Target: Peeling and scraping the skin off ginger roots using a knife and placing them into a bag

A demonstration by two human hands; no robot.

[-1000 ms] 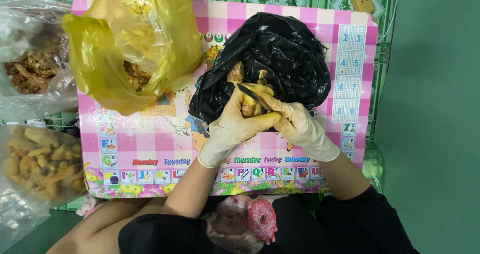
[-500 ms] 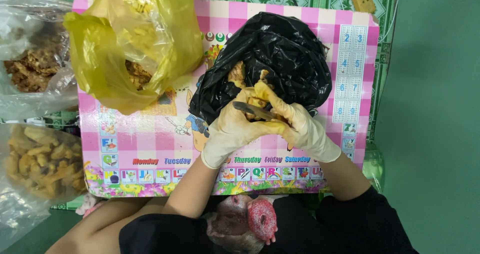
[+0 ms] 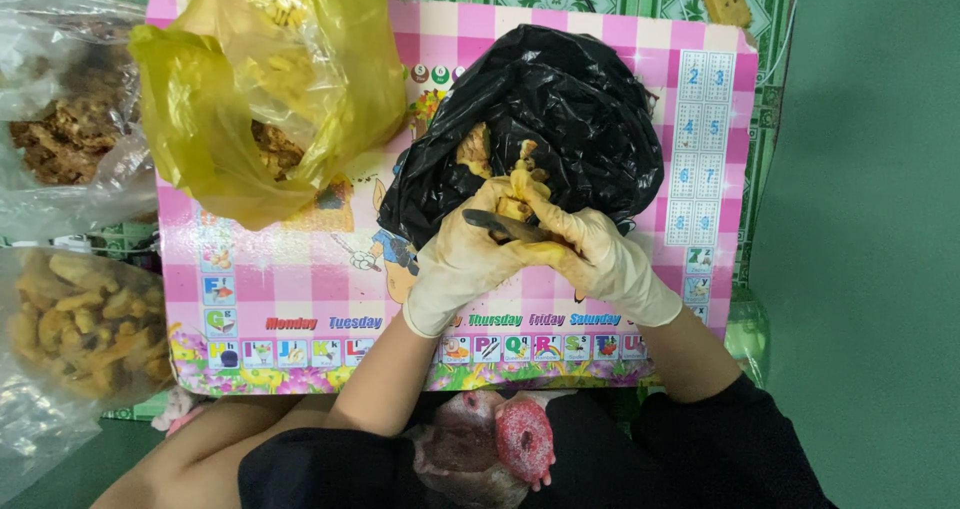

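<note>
- The yellow root piece (image 3: 515,207) sits between my two hands, just over the mouth of the black bag (image 3: 560,119), and the step in hand looks to me like scraping or peeling its skin.
- My left hand (image 3: 465,259), in a stained pale glove, is closed around the lower part of the root and props it from 7 o'clock.
- My right hand (image 3: 600,254), gloved the same way, is closed on the handle of a small knife (image 3: 500,224); the dark blade lies across the root, pointing toward 9 o'clock.
- As I judge it, the next move calls for a short, shallow stroke, with the left fingers kept clear of the edge and the root turned to a fresh side.
- The black bag lies at 12 o'clock from my hands, open, with more yellow pieces showing inside it.
- All of this rests on a pink checked table (image 3: 300,269) with cartoon pictures.
- At 10 o'clock a yellow bag (image 3: 220,119) slumps on the table with brownish scraps in it.
- Off the table's left edge lie two clear bags: one of brown peelings (image 3: 60,139) at 10 o'clock, one of yellow root pieces (image 3: 80,324) at 8 o'clock.
</note>
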